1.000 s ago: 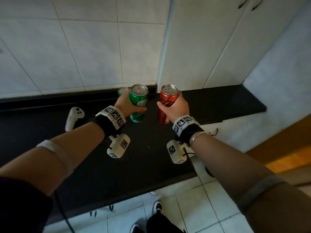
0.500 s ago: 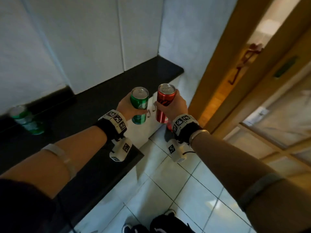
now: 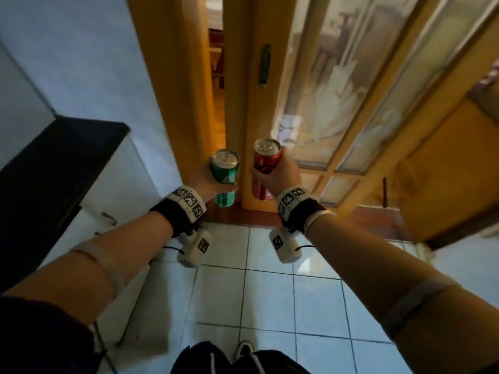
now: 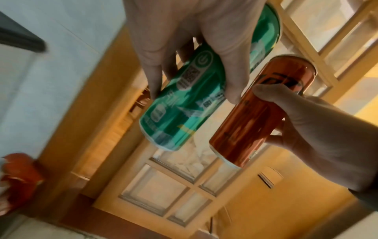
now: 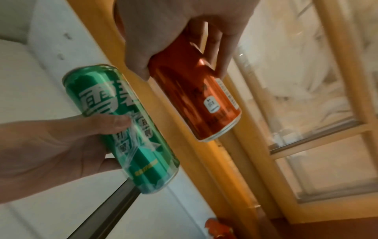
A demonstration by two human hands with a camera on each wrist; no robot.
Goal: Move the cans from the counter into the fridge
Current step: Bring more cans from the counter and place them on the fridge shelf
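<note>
My left hand (image 3: 209, 182) grips a green can (image 3: 224, 177) upright at chest height; the left wrist view shows fingers and thumb wrapped round the green can (image 4: 196, 90). Just to its right my right hand (image 3: 280, 176) grips a red can (image 3: 264, 166), also upright, the two cans a small gap apart. In the right wrist view the red can (image 5: 196, 100) sits under my curled fingers, with the green can (image 5: 122, 122) beside it in the other hand. Both cans hang over the tiled floor. No fridge is in view.
The black counter (image 3: 54, 163) with white cabinets below ends at my left. Straight ahead stands a wooden sliding door (image 3: 310, 85) with frosted glass panes, a narrow gap (image 3: 217, 76) open at its left. White floor tiles (image 3: 270, 292) lie underfoot. A red object (image 4: 18, 174) sits low by the frame.
I have turned right, away from the counter, which has slid to the left edge of view. The wooden door now fills the view ahead. Both hands still hold their cans.
</note>
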